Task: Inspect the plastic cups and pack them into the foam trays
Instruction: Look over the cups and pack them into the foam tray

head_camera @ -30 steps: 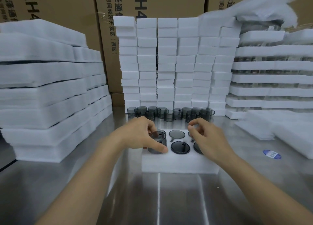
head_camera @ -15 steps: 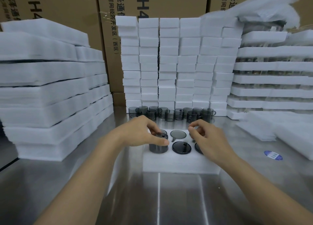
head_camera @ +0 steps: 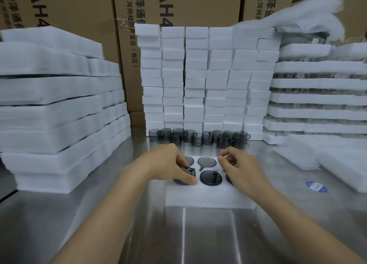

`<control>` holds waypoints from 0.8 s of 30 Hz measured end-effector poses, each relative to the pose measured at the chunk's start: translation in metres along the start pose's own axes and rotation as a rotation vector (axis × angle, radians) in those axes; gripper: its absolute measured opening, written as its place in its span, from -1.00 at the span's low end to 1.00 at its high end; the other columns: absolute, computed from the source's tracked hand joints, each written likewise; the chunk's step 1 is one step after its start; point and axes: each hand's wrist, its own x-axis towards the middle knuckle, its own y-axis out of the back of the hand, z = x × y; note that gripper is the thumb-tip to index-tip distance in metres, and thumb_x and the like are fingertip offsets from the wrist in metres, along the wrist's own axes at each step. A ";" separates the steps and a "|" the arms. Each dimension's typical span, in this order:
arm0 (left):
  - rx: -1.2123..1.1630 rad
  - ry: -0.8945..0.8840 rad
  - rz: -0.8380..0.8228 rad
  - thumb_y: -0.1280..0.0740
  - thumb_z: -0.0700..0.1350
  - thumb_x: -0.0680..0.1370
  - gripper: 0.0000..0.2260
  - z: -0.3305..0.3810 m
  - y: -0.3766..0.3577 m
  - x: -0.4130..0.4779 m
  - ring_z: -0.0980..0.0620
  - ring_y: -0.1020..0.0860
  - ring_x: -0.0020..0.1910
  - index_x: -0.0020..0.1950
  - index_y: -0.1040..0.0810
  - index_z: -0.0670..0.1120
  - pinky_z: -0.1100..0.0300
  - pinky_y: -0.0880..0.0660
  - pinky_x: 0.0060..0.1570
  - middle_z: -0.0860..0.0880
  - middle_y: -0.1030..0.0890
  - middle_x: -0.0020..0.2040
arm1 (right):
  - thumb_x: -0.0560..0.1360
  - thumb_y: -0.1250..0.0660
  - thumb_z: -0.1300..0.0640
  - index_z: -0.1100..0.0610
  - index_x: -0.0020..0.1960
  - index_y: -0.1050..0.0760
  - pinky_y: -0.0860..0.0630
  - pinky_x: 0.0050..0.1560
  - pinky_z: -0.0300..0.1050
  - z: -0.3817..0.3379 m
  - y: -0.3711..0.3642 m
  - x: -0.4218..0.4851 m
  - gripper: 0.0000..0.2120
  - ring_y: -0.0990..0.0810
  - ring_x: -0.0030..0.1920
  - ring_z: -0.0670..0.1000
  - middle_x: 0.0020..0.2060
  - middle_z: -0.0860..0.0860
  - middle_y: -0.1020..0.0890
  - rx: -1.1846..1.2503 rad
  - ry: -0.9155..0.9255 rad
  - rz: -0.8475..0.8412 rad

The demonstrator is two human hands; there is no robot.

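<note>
Cup deeper than before in foam tray, pinched by left hand; right hand hold unclear.

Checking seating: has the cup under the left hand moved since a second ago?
Yes, downward: the cup now sits deeper in the foam tray.

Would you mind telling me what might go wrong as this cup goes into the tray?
The cup gripped by the left hand stands proud of its pocket in the foam tray; pressed askew, it might jam or tear the foam. The right hand covers the right-hand pockets, so a poorly seated cup there could go unnoticed.
</note>
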 end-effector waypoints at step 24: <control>-0.337 0.052 0.161 -0.05 0.40 0.69 -0.32 -0.017 -0.061 0.024 0.15 0.16 0.72 0.75 0.05 0.22 -0.02 0.10 0.66 0.15 0.13 0.76 | 0.68 -0.20 -0.26 -0.12 0.69 -0.18 -0.02 0.63 -0.12 0.010 0.003 0.001 -0.37 -0.01 0.68 -0.16 0.67 -0.19 -0.18 -0.137 -0.006 -0.274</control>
